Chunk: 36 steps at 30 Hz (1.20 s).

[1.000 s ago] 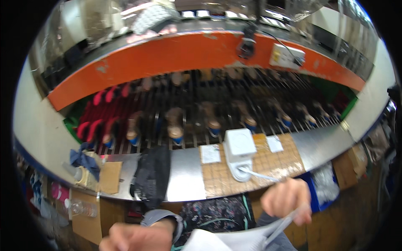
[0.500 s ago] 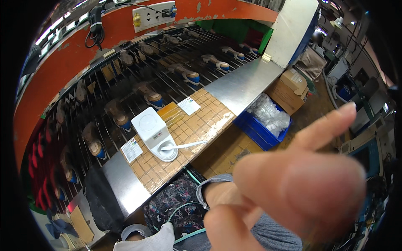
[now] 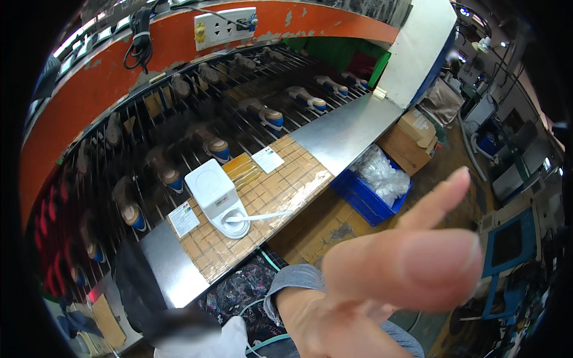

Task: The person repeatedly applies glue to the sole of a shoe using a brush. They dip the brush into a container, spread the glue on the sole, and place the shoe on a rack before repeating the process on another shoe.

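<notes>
My right hand [image 3: 382, 268], bare, is raised close in front at the lower right. Its thumb and a finger are stretched out and apart, and nothing shows between them. At the bottom edge is a white glove-like shape [image 3: 209, 340], apparently my left hand; its fingers cannot be made out. A blurred dark patch and black cloth [image 3: 134, 280] lie beside it. On the bench ledge stands a white plastic pot [image 3: 210, 186] with a round cup at its foot. A white stick [image 3: 268, 215] leans out of that cup.
Behind the ledge, shoes on lasts [image 3: 215, 146] sit on a rack of metal rods under an orange beam [image 3: 286, 21]. Printed cards [image 3: 183, 219] lie by the pot. To the right are a blue crate [image 3: 373, 206] of clear plastic and a cardboard box [image 3: 406, 146].
My right hand has shifted slightly left and looks a little smaller. The black cloth by the white glove has moved or blurred toward it. The view has tilted slightly; the pot stays put.
</notes>
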Each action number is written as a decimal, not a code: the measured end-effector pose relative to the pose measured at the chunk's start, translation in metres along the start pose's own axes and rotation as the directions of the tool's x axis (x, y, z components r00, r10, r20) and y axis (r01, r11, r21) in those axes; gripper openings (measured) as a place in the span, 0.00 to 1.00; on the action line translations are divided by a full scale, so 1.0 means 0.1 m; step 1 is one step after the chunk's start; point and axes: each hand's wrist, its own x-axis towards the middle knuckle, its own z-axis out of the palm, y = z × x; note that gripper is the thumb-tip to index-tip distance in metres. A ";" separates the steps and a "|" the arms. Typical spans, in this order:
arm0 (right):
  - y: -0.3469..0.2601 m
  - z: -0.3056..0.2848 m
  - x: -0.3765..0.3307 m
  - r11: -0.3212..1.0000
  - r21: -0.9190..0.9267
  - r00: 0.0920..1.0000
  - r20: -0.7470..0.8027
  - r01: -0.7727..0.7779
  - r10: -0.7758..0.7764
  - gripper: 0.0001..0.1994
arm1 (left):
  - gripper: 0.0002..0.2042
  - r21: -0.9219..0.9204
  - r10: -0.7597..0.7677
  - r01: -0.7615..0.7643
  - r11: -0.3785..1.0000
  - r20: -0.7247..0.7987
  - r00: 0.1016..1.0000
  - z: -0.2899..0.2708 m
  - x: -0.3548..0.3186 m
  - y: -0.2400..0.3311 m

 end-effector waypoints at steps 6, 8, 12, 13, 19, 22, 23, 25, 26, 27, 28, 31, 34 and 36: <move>0.23 -0.02 0.03 0.891 -0.332 0.910 -0.169 0.308 -0.378 0.43 | 0.12 0.074 -0.003 0.000 0.997 0.039 0.999 -0.13 0.00 0.01; 0.22 -0.05 0.15 0.901 -0.417 0.904 -0.330 0.118 -0.271 0.41 | 0.12 0.099 -0.007 0.002 0.995 0.046 0.999 -0.15 -0.02 0.02; 0.17 -0.23 0.32 0.779 -0.539 0.890 -0.453 -0.319 0.050 0.38 | 0.12 0.149 -0.017 0.008 0.989 0.059 0.998 -0.20 -0.03 0.04; 0.10 -0.30 0.38 0.624 -0.625 0.871 -0.445 -0.469 0.209 0.36 | 0.12 0.158 -0.020 0.009 0.987 0.065 0.998 -0.21 -0.04 0.04; 0.41 -0.08 -0.14 0.708 -0.703 0.782 -0.406 0.065 -0.474 0.35 | 0.12 0.210 -0.031 0.014 0.978 0.078 0.996 -0.24 -0.05 0.06; 0.32 -0.14 -0.19 0.911 -0.396 0.846 -0.442 0.113 -0.297 0.35 | 0.12 0.230 -0.024 0.004 0.973 0.084 0.996 -0.25 -0.04 0.08; 0.28 -0.18 -0.18 0.944 -0.324 0.866 -0.455 0.057 -0.208 0.36 | 0.11 0.236 -0.025 0.005 0.972 0.084 0.996 -0.26 -0.04 0.09; 0.17 -0.29 -0.12 0.860 -0.482 0.861 -0.496 -0.167 -0.111 0.38 | 0.11 0.242 -0.026 0.005 0.970 0.081 0.996 -0.26 -0.04 0.10; 0.15 -0.33 -0.11 0.741 -0.623 0.847 -0.512 -0.249 -0.145 0.39 | 0.11 0.247 -0.028 0.006 0.969 0.083 0.996 -0.25 -0.05 0.10; 0.24 -0.32 -0.18 0.452 -0.849 0.834 -0.444 -0.274 -0.328 0.40 | 0.11 0.247 -0.027 0.006 0.969 0.082 0.996 -0.25 -0.05 0.09; 0.25 -0.31 -0.18 0.482 -0.831 0.850 -0.446 -0.277 -0.280 0.40 | 0.11 0.252 -0.030 0.009 0.968 0.079 0.996 -0.24 -0.05 0.09; 0.27 -0.20 -0.20 0.932 -0.262 0.881 -0.461 -0.251 0.108 0.38 | 0.11 0.257 -0.029 0.009 0.966 0.074 0.997 -0.22 -0.05 0.08; 0.32 -0.11 -0.25 0.993 -0.013 0.885 -0.455 -0.116 0.097 0.37 | 0.11 0.262 -0.032 0.010 0.965 0.081 0.996 -0.24 -0.04 0.09; 0.36 -0.09 -0.27 0.988 -0.130 0.897 -0.441 -0.078 0.013 0.35 | 0.11 0.269 -0.030 0.007 0.963 0.082 0.996 -0.27 -0.05 0.09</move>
